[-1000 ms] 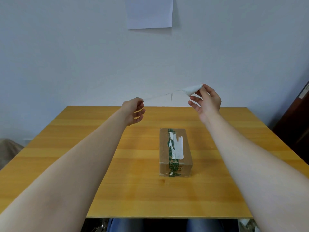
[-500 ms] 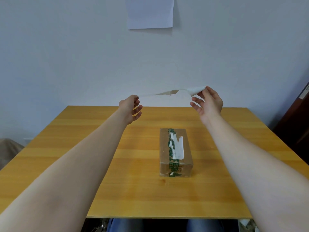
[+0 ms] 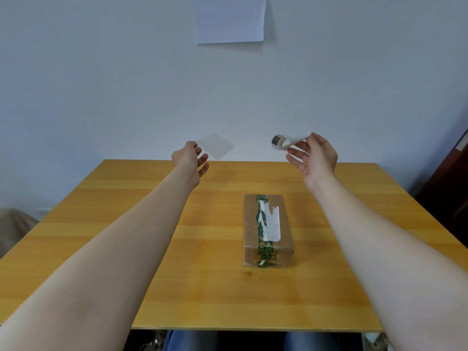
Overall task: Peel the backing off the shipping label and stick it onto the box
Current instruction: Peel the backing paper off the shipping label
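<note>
A brown cardboard box (image 3: 267, 229) with green tape and white label scraps on top lies on the wooden table (image 3: 126, 224), below and between my hands. My left hand (image 3: 191, 158) pinches one corner of a thin, translucent backing sheet (image 3: 215, 146) held up over the table's far edge. My right hand (image 3: 315, 158) pinches the white shipping label (image 3: 287, 141), which curls over itself with dark print showing at its rolled end. The two pieces are fully apart, with a wide gap between them.
A white paper sheet (image 3: 230, 19) hangs on the pale wall behind the table. Dark furniture (image 3: 448, 188) stands at the right edge, and something grey (image 3: 15, 229) sits low at the left. My knees in jeans (image 3: 192, 340) show under the near table edge.
The label and backing were still joined and stretched between my hands; now they have come apart. My hands have moved further apart, and the label has curled up.
</note>
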{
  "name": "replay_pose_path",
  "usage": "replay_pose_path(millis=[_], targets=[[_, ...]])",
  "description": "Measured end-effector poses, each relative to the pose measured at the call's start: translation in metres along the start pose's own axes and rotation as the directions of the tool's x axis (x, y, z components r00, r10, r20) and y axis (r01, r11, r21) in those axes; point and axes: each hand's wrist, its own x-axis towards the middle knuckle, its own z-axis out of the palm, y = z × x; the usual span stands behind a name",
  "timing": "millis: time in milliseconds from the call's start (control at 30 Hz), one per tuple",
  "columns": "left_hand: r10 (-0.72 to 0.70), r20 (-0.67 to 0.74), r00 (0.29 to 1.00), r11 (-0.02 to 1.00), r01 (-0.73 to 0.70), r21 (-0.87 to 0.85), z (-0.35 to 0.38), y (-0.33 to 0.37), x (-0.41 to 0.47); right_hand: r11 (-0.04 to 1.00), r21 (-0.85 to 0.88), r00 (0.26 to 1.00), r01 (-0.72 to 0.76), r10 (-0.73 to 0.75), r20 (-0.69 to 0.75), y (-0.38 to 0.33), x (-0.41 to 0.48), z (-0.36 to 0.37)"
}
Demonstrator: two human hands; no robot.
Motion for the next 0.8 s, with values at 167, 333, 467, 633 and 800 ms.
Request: replay_pose_path(millis=[167, 333, 467, 633, 800], targets=[[0.024, -0.092, 0.995, 0.997, -0.031, -0.075, -0.007, 0.004, 0.003, 0.997, -0.075, 1.000, 0.006, -0.004, 0.025, 0.004, -0.002, 0.002], [0.033, -0.226, 0.974, 0.984, -0.071, -0.164, -0.018, 0.006, 0.011, 0.976, -0.215, 0.999, 0.016, -0.006, 0.047, 0.007, -0.005, 0.007], [-0.005, -0.338, 0.941, 0.978, -0.065, -0.196, -0.030, 0.008, 0.016, 0.915, -0.398, 0.994, 0.070, -0.030, 0.107, 0.012, -0.008, 0.009], [-0.084, -0.459, 0.884, 0.985, 0.005, -0.171, -0.042, 0.006, 0.027, 0.849, -0.518, 0.986, 0.103, -0.019, 0.166, 0.019, -0.011, 0.010], [-0.080, -0.160, 0.984, 0.996, 0.085, 0.022, -0.029, -0.004, 0.015, 0.812, -0.569, 0.969, 0.132, 0.015, 0.246, 0.023, -0.017, 0.014]])
